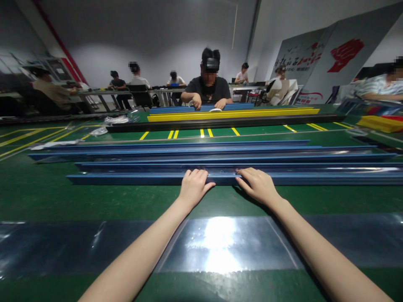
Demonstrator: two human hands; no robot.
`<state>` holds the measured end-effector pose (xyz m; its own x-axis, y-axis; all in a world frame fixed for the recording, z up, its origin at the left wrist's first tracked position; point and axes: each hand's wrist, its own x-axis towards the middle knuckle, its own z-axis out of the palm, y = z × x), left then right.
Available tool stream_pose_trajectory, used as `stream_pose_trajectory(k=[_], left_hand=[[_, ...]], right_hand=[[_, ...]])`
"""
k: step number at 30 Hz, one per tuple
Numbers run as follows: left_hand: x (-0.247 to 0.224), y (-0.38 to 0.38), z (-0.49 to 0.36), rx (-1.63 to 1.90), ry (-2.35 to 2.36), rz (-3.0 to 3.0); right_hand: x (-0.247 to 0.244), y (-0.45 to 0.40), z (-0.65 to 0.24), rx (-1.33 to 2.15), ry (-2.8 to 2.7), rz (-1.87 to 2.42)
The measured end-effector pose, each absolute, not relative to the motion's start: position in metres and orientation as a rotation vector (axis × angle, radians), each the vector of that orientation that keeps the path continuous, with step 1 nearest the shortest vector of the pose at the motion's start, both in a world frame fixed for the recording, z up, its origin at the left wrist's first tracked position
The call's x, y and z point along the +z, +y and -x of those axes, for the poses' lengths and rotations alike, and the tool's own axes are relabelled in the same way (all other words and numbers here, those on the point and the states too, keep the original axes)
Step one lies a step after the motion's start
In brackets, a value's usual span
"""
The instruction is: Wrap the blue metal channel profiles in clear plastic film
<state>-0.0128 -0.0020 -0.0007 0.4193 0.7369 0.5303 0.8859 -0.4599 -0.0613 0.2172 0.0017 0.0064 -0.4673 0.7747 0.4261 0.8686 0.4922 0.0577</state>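
A long blue channel (126, 178) with two upright walls lies crosswise in front of me. My left hand (194, 186) grips its near wall, fingers bent over into the trough and thumb along the outer side. Farther right, my right hand (257, 185) holds the same wall, its fingertips reaching inside and its thumb near the top edge. Shiny clear film shows in the trough, but my hands partly hide it. Below my forearms a wide clear plastic sheet (252, 243) lies flat across the green table (126, 201).
Just behind are more blue channels (220, 158). Farther off lie a black strip (176, 125) and a yellow channel (264, 113). Crumpled clear plastic (118, 120) sits at the left. A person (206, 90) works opposite; several others sit at tables behind.
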Motion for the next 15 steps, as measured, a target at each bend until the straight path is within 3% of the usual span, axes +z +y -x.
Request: stream_pose_trajectory(k=[15], left_hand=[[0.0011,-0.0014,0.0131,-0.579,-1.401,2.338]], right_hand=[[0.0013,0.0015,-0.2182,-0.426,-2.368,1.343]])
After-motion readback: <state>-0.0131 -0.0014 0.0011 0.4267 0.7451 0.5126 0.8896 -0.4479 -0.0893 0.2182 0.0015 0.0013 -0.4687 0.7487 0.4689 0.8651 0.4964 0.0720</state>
